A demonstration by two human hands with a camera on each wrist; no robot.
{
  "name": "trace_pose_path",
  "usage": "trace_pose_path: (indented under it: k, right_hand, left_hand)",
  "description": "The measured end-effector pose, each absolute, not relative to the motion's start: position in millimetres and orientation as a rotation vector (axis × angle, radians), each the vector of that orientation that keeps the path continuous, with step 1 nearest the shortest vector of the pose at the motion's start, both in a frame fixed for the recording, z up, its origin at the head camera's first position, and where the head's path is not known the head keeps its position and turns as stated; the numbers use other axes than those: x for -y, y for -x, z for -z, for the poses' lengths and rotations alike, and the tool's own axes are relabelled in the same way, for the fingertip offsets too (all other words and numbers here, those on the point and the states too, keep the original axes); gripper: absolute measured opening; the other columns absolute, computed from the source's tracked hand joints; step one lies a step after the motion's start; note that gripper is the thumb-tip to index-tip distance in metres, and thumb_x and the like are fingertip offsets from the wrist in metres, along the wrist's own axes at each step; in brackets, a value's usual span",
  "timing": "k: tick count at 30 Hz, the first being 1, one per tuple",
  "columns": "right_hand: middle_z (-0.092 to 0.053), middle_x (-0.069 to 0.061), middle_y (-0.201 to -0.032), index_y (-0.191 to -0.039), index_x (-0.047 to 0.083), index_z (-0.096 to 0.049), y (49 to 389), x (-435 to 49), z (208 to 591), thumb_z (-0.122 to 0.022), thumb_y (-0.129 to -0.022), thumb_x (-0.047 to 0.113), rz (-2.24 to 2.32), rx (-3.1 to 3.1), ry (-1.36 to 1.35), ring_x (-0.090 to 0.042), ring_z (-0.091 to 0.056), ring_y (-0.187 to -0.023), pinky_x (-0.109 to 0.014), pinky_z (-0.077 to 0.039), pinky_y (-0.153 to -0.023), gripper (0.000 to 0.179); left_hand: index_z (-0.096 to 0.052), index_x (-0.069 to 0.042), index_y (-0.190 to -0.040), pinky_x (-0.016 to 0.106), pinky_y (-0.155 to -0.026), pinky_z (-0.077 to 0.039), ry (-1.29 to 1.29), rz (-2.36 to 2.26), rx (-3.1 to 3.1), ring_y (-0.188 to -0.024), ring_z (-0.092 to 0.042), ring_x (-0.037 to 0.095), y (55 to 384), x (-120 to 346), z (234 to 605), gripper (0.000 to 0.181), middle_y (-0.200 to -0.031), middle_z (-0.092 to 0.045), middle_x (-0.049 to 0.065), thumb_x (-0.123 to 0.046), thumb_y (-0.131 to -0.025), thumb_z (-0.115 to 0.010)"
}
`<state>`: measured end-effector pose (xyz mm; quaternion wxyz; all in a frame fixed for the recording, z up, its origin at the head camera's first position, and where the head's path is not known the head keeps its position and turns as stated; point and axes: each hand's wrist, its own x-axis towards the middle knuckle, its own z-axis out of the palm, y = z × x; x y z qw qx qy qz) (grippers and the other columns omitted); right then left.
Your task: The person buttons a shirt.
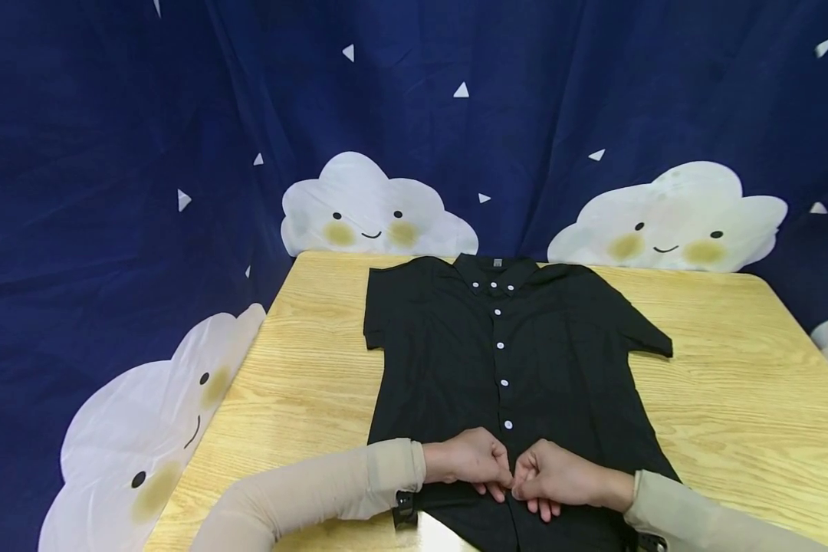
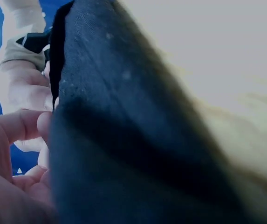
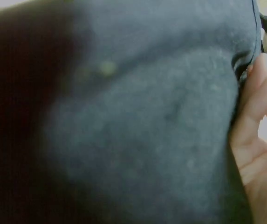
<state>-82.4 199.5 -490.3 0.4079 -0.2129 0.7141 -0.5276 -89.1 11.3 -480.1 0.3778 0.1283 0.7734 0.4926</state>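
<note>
A black short-sleeved shirt (image 1: 441, 368) lies front up on the table, its collar at the far side. White buttons run down its front placket, several of them fastened above the hands. At the lower placket my left hand (image 1: 472, 460) and right hand (image 1: 566, 479) meet, fingertips almost touching. Both pinch the shirt's front edges there. In the left wrist view, dark cloth (image 2: 119, 116) rises beside the left fingers (image 2: 23, 126). The right wrist view has the right thumb and fingers (image 3: 256, 98) pinching the fabric's edge. Whatever lies between the fingertips is hidden.
The shirt rests on a light wood-grain table (image 1: 303, 345). A dark blue curtain (image 1: 414, 100) with white triangles and smiling clouds hangs behind and to the left. Dark straps with small devices sit at both wrists, below beige sleeves (image 1: 331, 483).
</note>
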Motion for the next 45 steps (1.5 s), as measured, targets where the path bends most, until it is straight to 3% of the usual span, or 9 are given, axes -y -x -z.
trace_pose_path:
  k: [10,16,21,30,38,45]
  right_hand:
    - [-0.059,0.002,-0.06,-0.076,0.0,-0.061,83.5,-201.5,491.5,-0.06,-0.087,0.006,1.349,-1.774,0.553,-0.003,-0.055,-0.045,-0.015,-0.042,-0.041,0.012]
    - [-0.059,0.002,-0.063,-0.081,-0.004,-0.059,83.1,-203.5,489.6,-0.057,-0.089,0.004,1.363,-1.717,0.587,-0.002,-0.054,-0.047,-0.015,-0.042,-0.043,0.011]
    - [-0.058,0.003,-0.064,-0.081,-0.009,-0.056,82.4,-204.2,488.2,-0.058,-0.09,0.004,1.371,-1.713,0.629,-0.002,-0.054,-0.047,-0.014,-0.041,-0.043,0.015]
    - [-0.062,-0.002,-0.058,-0.076,0.005,-0.065,79.3,-203.5,489.5,-0.066,-0.087,0.013,1.335,-1.895,0.734,-0.004,-0.055,-0.044,-0.02,-0.042,-0.037,0.013]
    - [-0.058,-0.015,-0.057,-0.077,0.006,-0.062,78.0,-202.3,487.8,-0.064,-0.085,0.005,1.319,-1.891,0.791,-0.002,-0.053,-0.044,-0.017,-0.039,-0.037,0.009]
    - [-0.059,-0.008,-0.057,-0.077,0.007,-0.061,78.3,-203.2,489.0,-0.065,-0.087,0.012,1.32,-1.928,0.79,-0.002,-0.053,-0.043,-0.019,-0.04,-0.036,0.012]
  left_hand:
    - [-0.062,-0.009,-0.058,0.019,-0.038,-0.039,-0.481,-1.084,-2.056,-0.04,-0.054,0.005,91.9,-6.8,475.2,0.025,-0.051,-0.062,-0.003,-0.006,-0.082,-0.065]
    - [-0.063,-0.01,-0.058,0.019,-0.038,-0.036,-0.539,-1.042,-2.007,-0.04,-0.054,0.005,88.8,-6.3,475.1,0.026,-0.052,-0.062,-0.003,-0.011,-0.083,-0.071]
    - [-0.056,-0.01,-0.056,0.019,-0.037,-0.035,-0.562,-1.049,-2.031,-0.039,-0.054,0.006,86.7,-7.4,475.3,0.029,-0.051,-0.06,-0.003,-0.008,-0.081,-0.07]
    - [-0.055,-0.007,-0.06,0.02,-0.039,-0.034,-0.563,-1.064,-1.994,-0.042,-0.055,0.006,85.0,-5.3,474.0,0.029,-0.054,-0.062,-0.002,-0.008,-0.087,-0.065]
    - [-0.056,-0.008,-0.058,0.019,-0.038,-0.034,-0.571,-1.079,-1.996,-0.042,-0.055,0.007,84.2,-5.5,475.2,0.027,-0.053,-0.061,-0.002,-0.005,-0.084,-0.063]
    - [-0.057,-0.012,-0.058,0.019,-0.037,-0.035,-0.611,-1.023,-2.1,-0.039,-0.053,0.007,84.4,-4.1,476.6,0.028,-0.05,-0.058,-0.005,-0.012,-0.084,-0.066]
